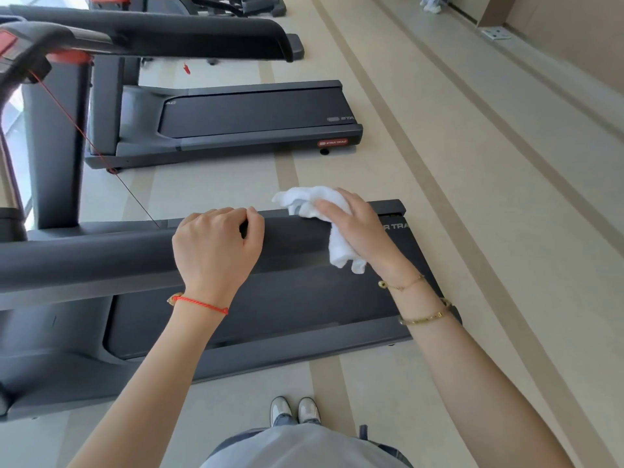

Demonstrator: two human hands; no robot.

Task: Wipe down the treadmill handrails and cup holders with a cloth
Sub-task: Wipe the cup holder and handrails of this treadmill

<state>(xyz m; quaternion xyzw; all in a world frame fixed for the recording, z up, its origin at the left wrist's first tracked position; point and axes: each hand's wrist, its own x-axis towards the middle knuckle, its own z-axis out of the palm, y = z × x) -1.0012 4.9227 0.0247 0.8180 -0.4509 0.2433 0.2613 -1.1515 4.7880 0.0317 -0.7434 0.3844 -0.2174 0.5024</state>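
On near treadmill's handrail, right hand grips white cloth pressed near rail's end, left hand curled over rail w/ nothing else held; wiping looks underway, cup holders not visible.

Two hands: left, right. One white cloth. Two treadmills: near, far. Two shoes.

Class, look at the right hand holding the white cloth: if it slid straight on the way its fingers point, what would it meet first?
Probably the left hand, which grips the same handrail. The right hand presses the cloth there, fingers pointing leftward.
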